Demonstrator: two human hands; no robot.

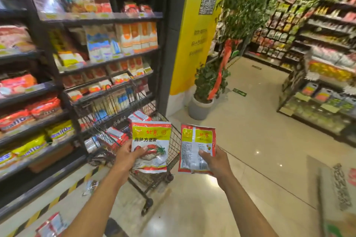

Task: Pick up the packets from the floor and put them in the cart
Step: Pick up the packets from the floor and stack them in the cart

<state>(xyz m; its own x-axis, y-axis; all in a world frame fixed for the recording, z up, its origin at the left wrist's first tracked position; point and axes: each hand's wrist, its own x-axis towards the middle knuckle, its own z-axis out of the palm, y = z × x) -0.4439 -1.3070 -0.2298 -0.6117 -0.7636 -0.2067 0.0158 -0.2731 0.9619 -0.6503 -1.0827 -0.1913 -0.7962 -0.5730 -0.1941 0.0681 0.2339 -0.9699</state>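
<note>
My left hand [128, 157] grips a red, yellow and clear noodle packet [152, 140] by its lower left edge, front side up, over the near end of the black wire cart [107, 106]. My right hand [213, 161] holds a second packet [194, 144] of the same kind, back side showing, just right of the cart's rim. Several similar packets [117, 134] lie inside the cart's lower basket. One packet [51, 226] lies on the floor at the lower left, and a small one [90, 186] lies by the striped floor edge.
Stocked shelves [57, 75] run along the left, right behind the cart. A yellow pillar [194, 31] and a potted plant [208, 84] stand beyond the cart. More shelves [317, 48] line the right. The beige tiled floor [250, 121] stretches between them.
</note>
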